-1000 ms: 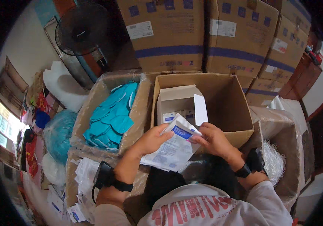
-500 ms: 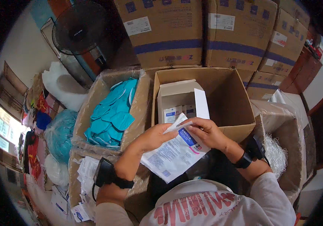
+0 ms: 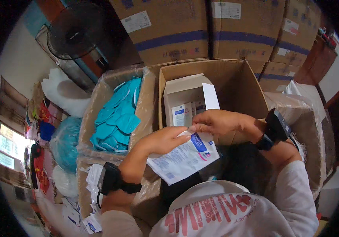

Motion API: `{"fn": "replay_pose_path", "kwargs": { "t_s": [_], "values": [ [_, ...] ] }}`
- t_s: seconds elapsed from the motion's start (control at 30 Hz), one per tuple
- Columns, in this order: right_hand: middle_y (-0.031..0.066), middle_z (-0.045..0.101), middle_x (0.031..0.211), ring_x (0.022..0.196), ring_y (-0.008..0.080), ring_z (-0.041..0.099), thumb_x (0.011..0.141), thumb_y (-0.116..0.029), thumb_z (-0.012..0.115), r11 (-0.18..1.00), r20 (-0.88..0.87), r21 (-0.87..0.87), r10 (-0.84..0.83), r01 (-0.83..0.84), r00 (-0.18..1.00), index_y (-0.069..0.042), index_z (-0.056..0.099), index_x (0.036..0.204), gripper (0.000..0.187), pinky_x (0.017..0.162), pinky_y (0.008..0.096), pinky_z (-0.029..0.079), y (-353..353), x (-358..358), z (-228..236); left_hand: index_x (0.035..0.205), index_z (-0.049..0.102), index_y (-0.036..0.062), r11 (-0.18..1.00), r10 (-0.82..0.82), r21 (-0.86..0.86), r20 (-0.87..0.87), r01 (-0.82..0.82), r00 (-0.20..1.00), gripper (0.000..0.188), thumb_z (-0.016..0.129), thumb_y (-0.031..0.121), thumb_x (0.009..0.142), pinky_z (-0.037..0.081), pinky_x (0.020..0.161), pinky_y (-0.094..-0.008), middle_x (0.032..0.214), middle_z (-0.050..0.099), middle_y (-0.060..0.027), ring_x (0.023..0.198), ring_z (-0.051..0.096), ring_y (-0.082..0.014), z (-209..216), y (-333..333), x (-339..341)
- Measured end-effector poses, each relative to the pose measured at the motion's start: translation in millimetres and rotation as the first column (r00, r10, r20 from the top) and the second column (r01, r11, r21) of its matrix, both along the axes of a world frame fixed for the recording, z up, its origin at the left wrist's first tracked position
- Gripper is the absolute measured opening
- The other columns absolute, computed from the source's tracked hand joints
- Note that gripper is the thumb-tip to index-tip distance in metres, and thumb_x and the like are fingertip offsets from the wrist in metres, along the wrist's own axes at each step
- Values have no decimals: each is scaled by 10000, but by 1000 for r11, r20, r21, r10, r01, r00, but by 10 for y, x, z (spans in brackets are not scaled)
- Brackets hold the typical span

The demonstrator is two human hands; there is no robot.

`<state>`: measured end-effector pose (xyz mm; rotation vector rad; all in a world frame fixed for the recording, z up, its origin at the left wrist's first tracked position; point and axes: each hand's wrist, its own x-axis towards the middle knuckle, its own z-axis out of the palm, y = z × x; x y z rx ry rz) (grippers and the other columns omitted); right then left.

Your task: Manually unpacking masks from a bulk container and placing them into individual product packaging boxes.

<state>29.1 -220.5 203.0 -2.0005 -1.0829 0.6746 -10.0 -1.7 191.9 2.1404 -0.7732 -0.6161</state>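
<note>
A flat white packet with a blue-and-pink printed panel hangs tilted in front of my body. My left hand grips its upper left edge, thumb lying over the front. At the top edge, the fingertips of my right hand pinch the packet beside my left thumb. The packet's mouth is mostly hidden by my fingers. Just beyond my hands stands an open white box, with several similar packets upright inside. That box sits within a large open carton.
Left of the carton, teal face masks fill a plastic-lined carton. Below it another holds white packets. A lined carton stands right, partly behind my arm. Stacked cartons and a fan stand behind.
My right hand has turned and its fingertips have come close to my left thumb. The packet's raised top flap no longer sticks up. The whole view has shifted slightly.
</note>
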Motion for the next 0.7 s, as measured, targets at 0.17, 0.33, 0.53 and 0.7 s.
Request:
{"fn": "replay_pose_path", "kwargs": {
  "t_s": [0.17, 0.33, 0.53, 0.7],
  "values": [
    [147, 550, 726, 647, 218, 496, 890, -268, 480, 1000, 69, 2, 26, -26, 997, -12, 542, 870, 264, 628, 326, 418, 92, 60, 1, 1017, 532, 72, 980, 189, 49, 34, -191, 981, 262, 463, 279, 870, 439, 691, -402, 861, 585, -193, 793, 565, -349, 34, -10, -107],
    [145, 551, 705, 637, 230, 507, 891, -279, 474, 1000, 64, 14, 27, -28, 998, -7, 536, 860, 281, 618, 331, 419, 36, 86, -83, 875, 532, 73, 913, 267, 162, 453, -373, 850, 176, 448, 226, 858, 423, 655, -453, 812, 585, -158, 775, 558, -348, 45, -192, -218],
    [165, 569, 694, 659, 295, 556, 892, -350, 438, 949, -93, -295, 84, -107, 992, -4, 566, 851, 371, 607, 355, 433, 134, -149, 23, 866, 542, 42, 981, 87, 101, 538, -167, 838, 165, 460, 185, 859, 422, 650, -383, 769, 560, -148, 751, 535, -332, -108, -94, -265],
    [129, 598, 713, 678, 302, 597, 827, -326, 496, 983, 508, -146, 171, -111, 844, -89, 603, 812, 260, 560, 414, 475, 148, -258, -306, 872, 539, 28, 961, 238, -165, 91, -221, 967, 195, 441, 196, 886, 421, 666, -304, 740, 546, -118, 706, 540, -209, -427, -7, -304]
  ]
}}
